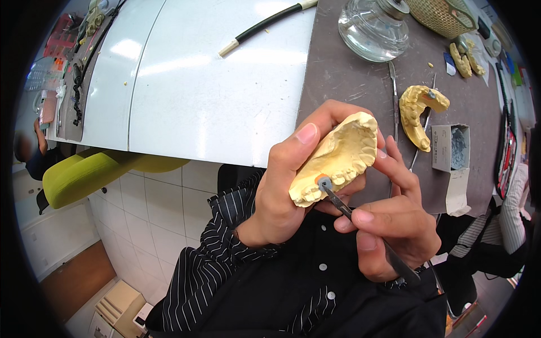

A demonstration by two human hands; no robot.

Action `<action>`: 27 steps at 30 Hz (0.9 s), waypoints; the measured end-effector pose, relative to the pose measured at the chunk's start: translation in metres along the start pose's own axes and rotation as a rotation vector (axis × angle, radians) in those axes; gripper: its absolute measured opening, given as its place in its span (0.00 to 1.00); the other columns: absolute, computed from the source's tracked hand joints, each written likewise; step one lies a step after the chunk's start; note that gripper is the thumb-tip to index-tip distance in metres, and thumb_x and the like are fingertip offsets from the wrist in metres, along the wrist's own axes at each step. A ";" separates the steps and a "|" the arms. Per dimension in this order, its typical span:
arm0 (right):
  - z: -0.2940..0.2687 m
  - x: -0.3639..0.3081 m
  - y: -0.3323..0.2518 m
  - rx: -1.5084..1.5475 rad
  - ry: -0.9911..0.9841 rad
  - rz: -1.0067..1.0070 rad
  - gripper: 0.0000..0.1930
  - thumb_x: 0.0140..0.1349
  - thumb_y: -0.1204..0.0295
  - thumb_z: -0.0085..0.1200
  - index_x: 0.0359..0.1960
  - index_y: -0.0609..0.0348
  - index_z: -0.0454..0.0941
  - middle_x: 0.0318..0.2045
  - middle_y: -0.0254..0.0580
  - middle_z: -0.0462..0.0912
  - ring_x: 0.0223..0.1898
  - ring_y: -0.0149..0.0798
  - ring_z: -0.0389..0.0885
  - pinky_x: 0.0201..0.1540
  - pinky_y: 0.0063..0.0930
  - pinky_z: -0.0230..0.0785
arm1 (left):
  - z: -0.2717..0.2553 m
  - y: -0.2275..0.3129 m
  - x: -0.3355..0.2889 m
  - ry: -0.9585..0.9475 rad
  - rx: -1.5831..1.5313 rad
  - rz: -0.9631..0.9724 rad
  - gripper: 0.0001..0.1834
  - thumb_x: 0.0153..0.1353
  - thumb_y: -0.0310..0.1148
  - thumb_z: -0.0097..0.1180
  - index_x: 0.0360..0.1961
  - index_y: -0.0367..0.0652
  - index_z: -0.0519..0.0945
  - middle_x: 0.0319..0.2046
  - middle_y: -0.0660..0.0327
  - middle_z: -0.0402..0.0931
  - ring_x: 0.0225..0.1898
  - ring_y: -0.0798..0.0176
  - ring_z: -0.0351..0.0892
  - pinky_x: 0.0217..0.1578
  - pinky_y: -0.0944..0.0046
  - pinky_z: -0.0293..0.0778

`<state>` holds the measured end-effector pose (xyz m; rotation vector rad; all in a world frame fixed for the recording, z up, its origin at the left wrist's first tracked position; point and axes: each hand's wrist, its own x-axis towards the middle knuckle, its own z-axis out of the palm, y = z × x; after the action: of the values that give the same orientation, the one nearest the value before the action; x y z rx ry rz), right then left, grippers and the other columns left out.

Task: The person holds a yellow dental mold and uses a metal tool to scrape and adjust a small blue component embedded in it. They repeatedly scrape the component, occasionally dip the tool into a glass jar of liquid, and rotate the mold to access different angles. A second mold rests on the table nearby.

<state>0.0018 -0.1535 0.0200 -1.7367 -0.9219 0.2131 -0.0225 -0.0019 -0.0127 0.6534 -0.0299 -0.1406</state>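
Note:
In my left hand (282,180) is a pale yellow plaster dental model (349,146), its row of teeth turned toward my right hand. One tooth on it carries grey-blue wax (324,183) with an orange-red patch beside it. My right hand (400,225) pinches a slim metal carving tool (338,204) like a pen, and the tool's tip meets the grey-blue wax. Some of my left fingers are hidden behind the model.
A second plaster dental model (414,115) lies on the brown mat (349,84), near a metal instrument (393,90) and an open box of grey-blue material (451,149). Behind stand a glass spirit lamp (373,34) and a woven basket (442,16). A black tube (267,23) lies on the white table.

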 end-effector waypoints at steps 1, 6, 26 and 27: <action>0.002 0.000 0.003 0.022 0.011 -0.005 0.06 0.54 0.77 0.45 0.32 0.52 0.73 0.23 0.31 0.80 0.54 0.47 0.64 0.62 0.53 0.38 | 0.001 0.000 0.000 0.015 -0.004 0.010 0.26 0.59 0.50 0.26 0.45 0.39 0.64 0.35 0.60 0.68 0.21 0.75 0.59 0.17 0.77 0.55; 0.009 -0.002 0.009 0.077 0.061 -0.017 0.03 0.55 0.74 0.47 0.31 0.53 0.73 0.23 0.32 0.80 0.55 0.46 0.63 0.61 0.54 0.38 | 0.000 -0.001 0.001 0.017 -0.016 0.014 0.26 0.60 0.50 0.25 0.45 0.39 0.64 0.37 0.58 0.69 0.19 0.76 0.59 0.16 0.77 0.55; 0.008 -0.005 0.008 0.087 0.089 -0.006 0.02 0.56 0.73 0.47 0.30 0.53 0.71 0.22 0.33 0.79 0.54 0.51 0.63 0.61 0.55 0.39 | -0.001 -0.004 0.002 -0.012 -0.016 0.044 0.26 0.60 0.50 0.24 0.44 0.38 0.64 0.35 0.59 0.69 0.19 0.76 0.59 0.15 0.79 0.54; 0.008 -0.004 0.007 0.081 0.078 -0.008 0.02 0.56 0.72 0.47 0.30 0.53 0.71 0.22 0.33 0.79 0.54 0.51 0.63 0.61 0.55 0.39 | -0.001 -0.004 0.002 0.000 -0.015 0.047 0.26 0.60 0.50 0.24 0.44 0.38 0.64 0.35 0.59 0.69 0.19 0.76 0.59 0.15 0.79 0.54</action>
<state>-0.0020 -0.1515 0.0097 -1.6550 -0.8522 0.1743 -0.0211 -0.0047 -0.0154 0.6368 -0.0439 -0.0954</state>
